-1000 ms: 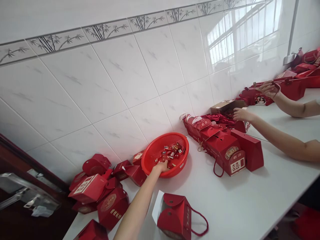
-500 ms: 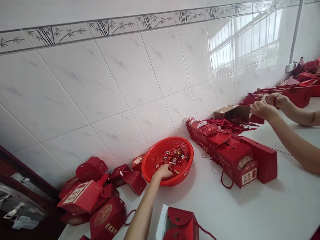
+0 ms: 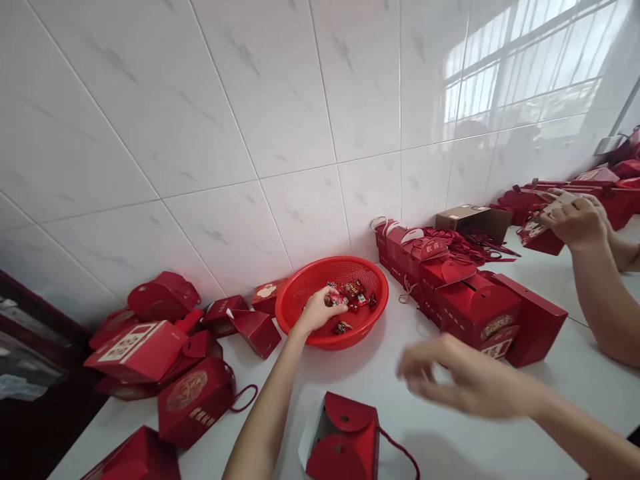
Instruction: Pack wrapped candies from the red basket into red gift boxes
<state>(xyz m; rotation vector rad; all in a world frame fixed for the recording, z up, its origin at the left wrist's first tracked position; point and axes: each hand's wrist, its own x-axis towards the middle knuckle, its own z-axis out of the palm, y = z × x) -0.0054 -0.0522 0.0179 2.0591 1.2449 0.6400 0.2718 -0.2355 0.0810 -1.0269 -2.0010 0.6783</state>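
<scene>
My left hand (image 3: 321,311) is inside a red plastic basket (image 3: 286,312), thumb and fingers closed around red-wrapped candy. Small wrapped candies (image 3: 361,297) lie in the basket beside it. Raised above the white table, my right hand (image 3: 453,373) is blurred by motion. Its thumb and fingers look apart, and I see nothing in them. Nearest the front between my arms stands a red gift box (image 3: 345,433) with round-slotted flaps and a cord handle. Its upper side is partly open.
Red gift boxes (image 3: 195,400) pile up at the left. A row of red boxes (image 3: 450,300) runs along the right, near red ribbons (image 3: 465,248) and a cardboard box (image 3: 470,219). At far right another person's hands (image 3: 580,220) hold a red box (image 3: 543,233).
My right hand has come into view from the right. My left hand has shifted up within the basket and closed on candy. The view has tilted down; the other person's hands have turned a box.
</scene>
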